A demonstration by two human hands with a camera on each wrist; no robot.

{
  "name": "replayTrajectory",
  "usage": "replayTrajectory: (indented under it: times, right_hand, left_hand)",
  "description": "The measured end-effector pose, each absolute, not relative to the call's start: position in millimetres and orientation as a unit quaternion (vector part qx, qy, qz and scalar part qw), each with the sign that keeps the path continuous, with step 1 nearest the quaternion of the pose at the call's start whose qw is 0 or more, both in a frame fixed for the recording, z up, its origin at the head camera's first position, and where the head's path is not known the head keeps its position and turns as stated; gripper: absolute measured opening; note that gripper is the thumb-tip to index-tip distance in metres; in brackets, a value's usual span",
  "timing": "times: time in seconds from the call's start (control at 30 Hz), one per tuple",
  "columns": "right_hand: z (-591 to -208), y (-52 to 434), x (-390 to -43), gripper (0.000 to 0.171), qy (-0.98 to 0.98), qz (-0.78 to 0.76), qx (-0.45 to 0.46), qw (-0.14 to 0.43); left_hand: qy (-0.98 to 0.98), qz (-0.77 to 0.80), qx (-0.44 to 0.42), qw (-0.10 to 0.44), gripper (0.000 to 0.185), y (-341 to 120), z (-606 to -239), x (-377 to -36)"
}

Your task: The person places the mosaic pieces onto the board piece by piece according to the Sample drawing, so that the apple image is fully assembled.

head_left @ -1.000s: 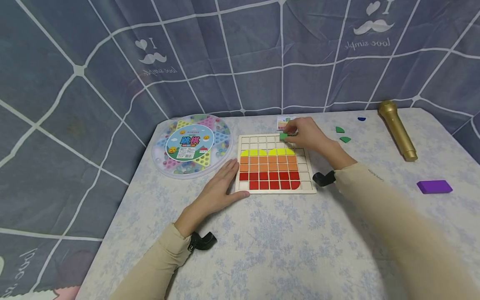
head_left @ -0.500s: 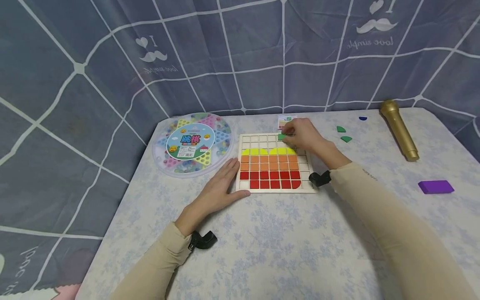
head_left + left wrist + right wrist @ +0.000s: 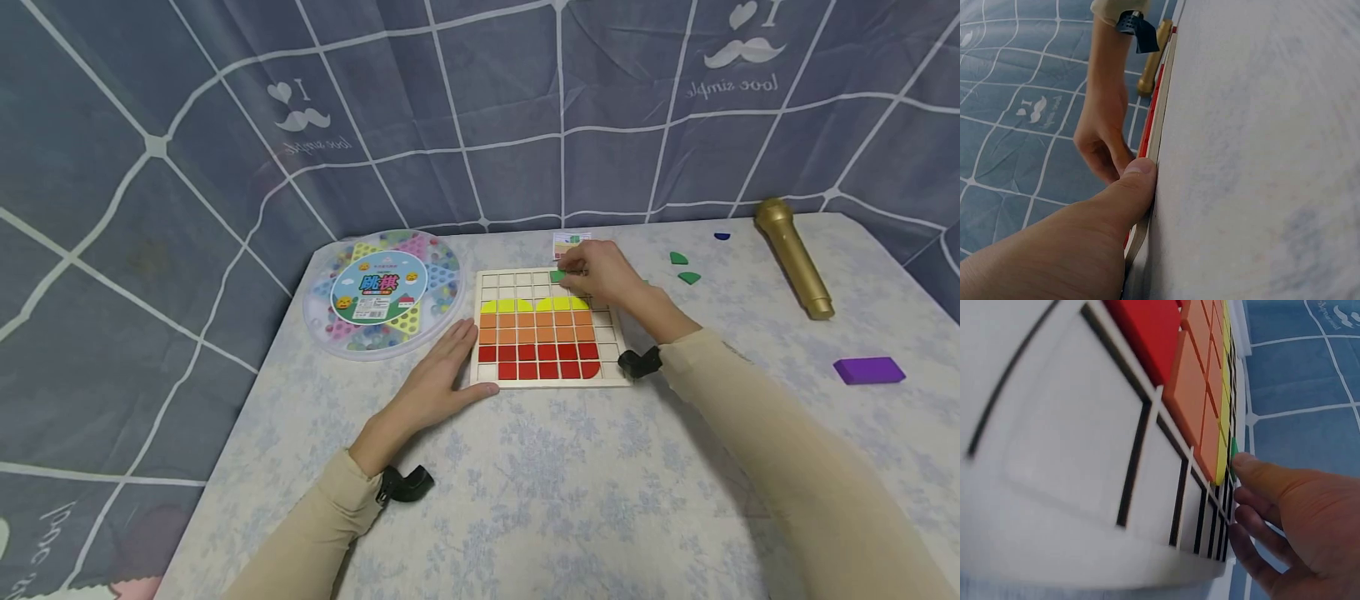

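- Green tile (image 3: 558, 276) sits pinched in the right hand (image 3: 600, 275) fingertips, over the top row of the wooden grid board (image 3: 550, 380).
- Left hand (image 3: 438, 379) lies flat, thumb against the board's near-left edge.
- Two green pieces (image 3: 683, 267) lie apart, rightward.

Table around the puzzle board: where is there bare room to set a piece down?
The near cloth in front of the puzzle board is bare between the two sleeves. So is the patch between the board, the gold microphone and the purple block. The left is crowded: the left hand and the round game case.
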State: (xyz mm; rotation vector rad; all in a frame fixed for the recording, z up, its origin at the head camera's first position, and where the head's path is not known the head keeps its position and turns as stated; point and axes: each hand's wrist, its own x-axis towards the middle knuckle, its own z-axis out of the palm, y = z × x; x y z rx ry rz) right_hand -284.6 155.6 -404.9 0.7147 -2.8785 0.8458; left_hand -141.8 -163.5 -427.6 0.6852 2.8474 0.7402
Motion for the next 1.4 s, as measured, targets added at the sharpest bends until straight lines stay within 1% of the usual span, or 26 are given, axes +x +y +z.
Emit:
replayTrajectory:
  times: [0.27,0.57,0.77,0.9,1.03,1.27,1.4]
  right_hand:
    - [-401.6,188.7,-277.4,0.019,-0.937,0.279,0.207,0.049]
    - [-400.5,248.1,-266.0,0.023,-0.95,0.262,0.157,0.062]
    - [-401.8,272.4,-254.6,0.03,-0.954,0.255,0.151,0.048]
    - [-406.8,272.7,-251.3,0.033,-0.949,0.271,0.158,0.026]
    - [-409.2,266.8,-250.1,0.028,-0.944,0.286,0.167,0.01]
    - [-402.3,258.0,-251.0,0.02,-0.943,0.286,0.167,0.027]
    - [-397.8,244.2,-256.2,0.019,-0.935,0.307,0.173,0.04]
  left_hand:
    - [0.941,0.245,0.227,0.053,0.102,-163.4,-427.0,-141.1]
    - [0.939,0.248,0.233,0.051,0.102,-161.6,-427.3,-141.1]
    - [0.94,0.242,0.236,0.049,0.101,-160.9,-425.9,-142.0]
    - [0.941,0.24,0.233,0.05,0.102,-161.8,-425.9,-141.7]
    - [0.942,0.239,0.228,0.055,0.102,-162.7,-427.1,-140.8]
    - [0.94,0.248,0.23,0.054,0.102,-162.2,-429.4,-139.6]
    - [0.94,0.246,0.231,0.049,0.101,-162.7,-428.7,-139.9]
